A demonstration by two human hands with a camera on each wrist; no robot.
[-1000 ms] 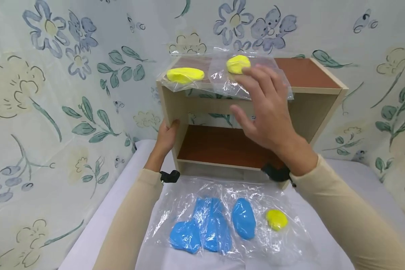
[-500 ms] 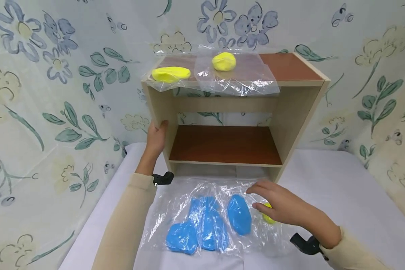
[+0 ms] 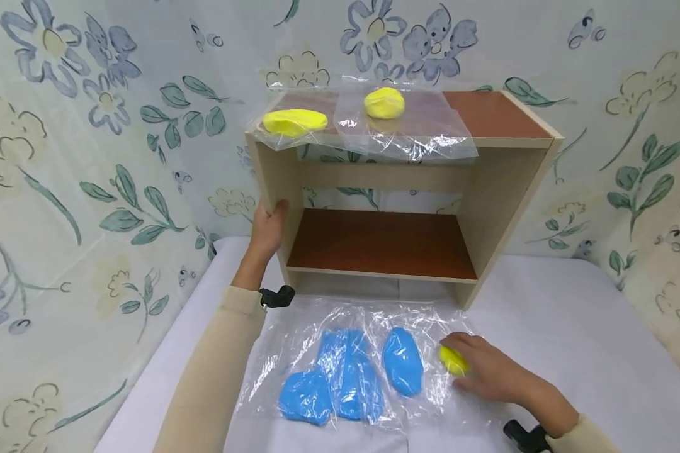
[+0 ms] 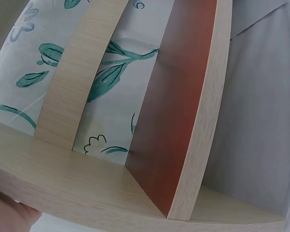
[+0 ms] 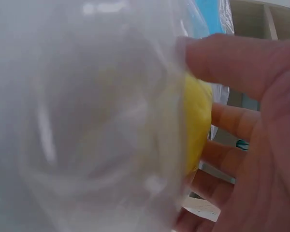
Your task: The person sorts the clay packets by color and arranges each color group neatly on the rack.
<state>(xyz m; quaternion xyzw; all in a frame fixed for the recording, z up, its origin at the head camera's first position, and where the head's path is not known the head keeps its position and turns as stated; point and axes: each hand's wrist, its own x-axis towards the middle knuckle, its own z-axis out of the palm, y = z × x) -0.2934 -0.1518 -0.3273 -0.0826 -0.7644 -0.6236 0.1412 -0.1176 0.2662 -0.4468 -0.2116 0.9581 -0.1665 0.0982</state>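
My left hand (image 3: 268,229) grips the left side panel of a small wooden shelf unit (image 3: 382,242), with the thumb on its front edge. In the left wrist view, part of that hand (image 4: 12,212) shows beside the pale panel. Low on the right, my right hand (image 3: 490,371) has its thumb and fingers around a yellow clay lump (image 3: 452,360). The right wrist view shows the fingers curved about the yellow lump (image 5: 197,123), partly behind clear plastic. Left of it, an oval blue clay piece (image 3: 402,362) lies on a clear plastic sheet (image 3: 430,402).
More blue clay pieces (image 3: 331,380) lie farther left on the plastic. On the shelf's top, two yellow lumps, one long (image 3: 294,122) and one round (image 3: 384,102), rest on clear plastic (image 3: 425,135) overhanging the front edge. A white cloth (image 3: 572,327) covers the table; flowered fabric hangs behind.
My right hand has come down from beside the round lump on the shelf's top to the yellow lump on the lower plastic, and has taken hold of it. My left hand stays on the side panel.
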